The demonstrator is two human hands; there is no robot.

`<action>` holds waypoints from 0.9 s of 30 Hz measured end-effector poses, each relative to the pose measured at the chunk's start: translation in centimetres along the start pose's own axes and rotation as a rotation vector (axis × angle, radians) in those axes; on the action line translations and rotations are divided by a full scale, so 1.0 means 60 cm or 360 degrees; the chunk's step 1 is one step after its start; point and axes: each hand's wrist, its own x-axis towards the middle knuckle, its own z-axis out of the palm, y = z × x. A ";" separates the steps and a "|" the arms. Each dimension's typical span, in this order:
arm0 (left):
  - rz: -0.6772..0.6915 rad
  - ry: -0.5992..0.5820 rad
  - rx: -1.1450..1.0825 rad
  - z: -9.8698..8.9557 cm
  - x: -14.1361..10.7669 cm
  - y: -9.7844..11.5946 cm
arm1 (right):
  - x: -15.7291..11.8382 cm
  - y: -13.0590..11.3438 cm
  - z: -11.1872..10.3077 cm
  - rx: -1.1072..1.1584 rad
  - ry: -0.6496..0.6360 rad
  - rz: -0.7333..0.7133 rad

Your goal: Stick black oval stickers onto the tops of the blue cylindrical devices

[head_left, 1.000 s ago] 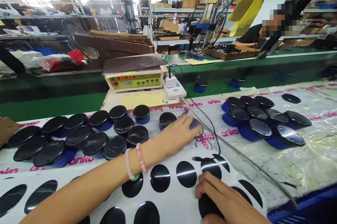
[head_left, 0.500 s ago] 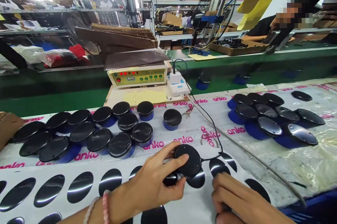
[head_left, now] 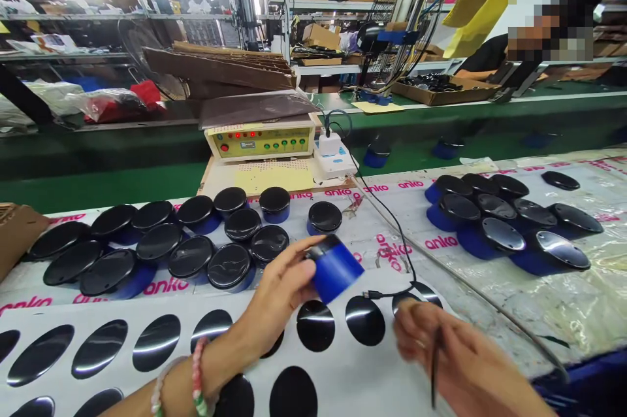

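My left hand (head_left: pixel 279 289) grips a short round device with a blue side wall (head_left: pixel 337 273) and a black top. It is tilted above a white sheet (head_left: pixel 362 378) of black round stickers (head_left: pixel 316 325). At lower right, my right hand (head_left: pixel 435 345) is blurred and pinches a thin black piece (head_left: pixel 435 371), seen edge-on, perhaps one of these stickers. Between my hands a black cable (head_left: pixel 392 293) lies with its small plug (head_left: pixel 373 295) free, apart from the device.
Several blue devices with black tops (head_left: pixel 230 266) stand in a group at left, more (head_left: pixel 494 208) at right. Behind are a control box (head_left: pixel 259 142) with red lights, a white power strip (head_left: pixel 336 159) and a green conveyor (head_left: pixel 122 168). A person (head_left: pixel 482 54) sits beyond.
The cable's plug has come away from the device. My left hand has tipped the device so its blue side shows. My right hand has turned, revealing the thin black piece.
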 end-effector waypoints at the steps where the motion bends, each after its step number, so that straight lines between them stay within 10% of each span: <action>1: -0.0089 0.0000 -0.0209 -0.001 0.001 0.004 | 0.008 -0.001 0.023 0.0140 -0.0026 0.0133; 11: -0.0317 -0.0051 -0.0370 -0.010 -0.007 0.005 | 0.033 -0.024 0.023 0.0337 0.0476 0.0075; 19: 0.0661 -0.0281 0.1448 -0.006 -0.022 0.003 | 0.009 -0.001 0.057 0.0439 0.0246 0.0026; 27: 0.0661 -0.0287 0.1723 -0.006 -0.027 -0.012 | 0.013 0.027 0.164 0.0635 0.0123 -0.0263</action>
